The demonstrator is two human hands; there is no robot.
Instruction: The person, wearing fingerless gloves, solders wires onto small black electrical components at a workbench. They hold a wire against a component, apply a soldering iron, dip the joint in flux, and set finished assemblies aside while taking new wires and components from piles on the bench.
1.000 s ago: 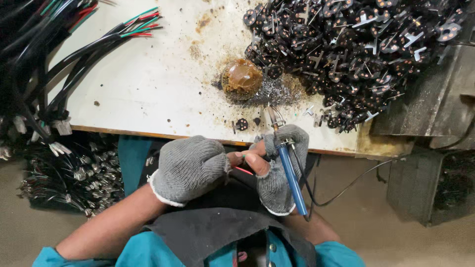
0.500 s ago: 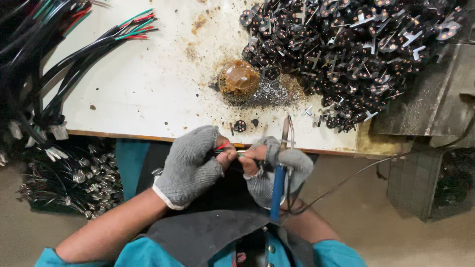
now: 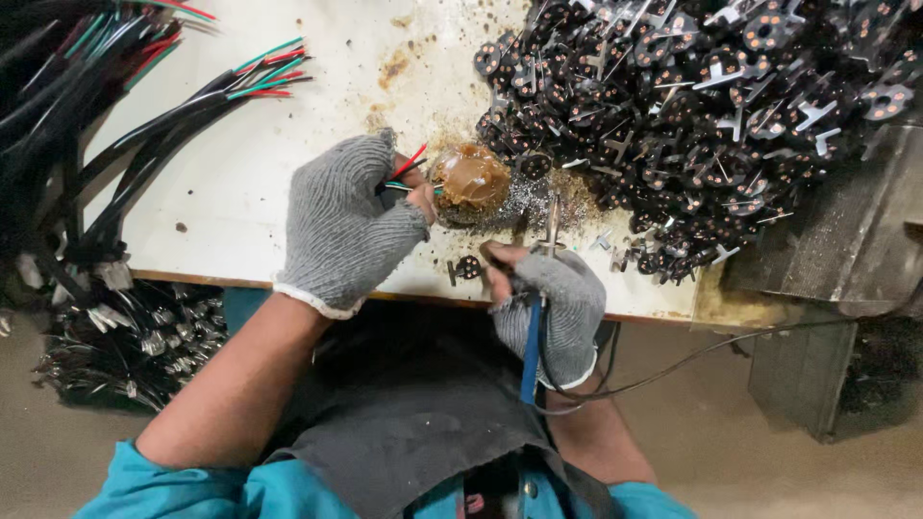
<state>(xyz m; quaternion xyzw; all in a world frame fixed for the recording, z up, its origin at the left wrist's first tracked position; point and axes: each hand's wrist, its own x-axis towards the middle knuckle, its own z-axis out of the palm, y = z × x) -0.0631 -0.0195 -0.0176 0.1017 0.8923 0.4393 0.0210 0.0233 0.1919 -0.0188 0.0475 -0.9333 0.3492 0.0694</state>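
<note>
Three thin wires (image 3: 404, 171), red, green and dark, stick out from between the fingertips of the left hand (image 3: 348, 223), which pinches them tight just left of a brown lump of flux (image 3: 471, 177) on the white worktable (image 3: 240, 183). The wire ends point towards that lump and look to be touching or almost touching its side; which of the two cannot be told. The hand wears a grey knitted glove with the fingertips bare.

The right hand (image 3: 550, 306), in the same kind of glove, is closed around the blue handle of a soldering iron (image 3: 535, 327), held upright so its metal tip rises just right of the lump, over a patch of grey solder crumbs (image 3: 524, 197). Its cord (image 3: 673, 363) loops off below the table edge to the right. A small black toothed part (image 3: 467, 267) lies on the table just beside the right thumb.

Further out, a large heap of black plug parts (image 3: 711, 106) with metal prongs fills the upper right. Bundles of black cables (image 3: 144, 125) with coloured cores lie across the left of the table, and more cut cables (image 3: 125, 336) are piled below it. A dark apron (image 3: 404, 413) covers the person's lap
</note>
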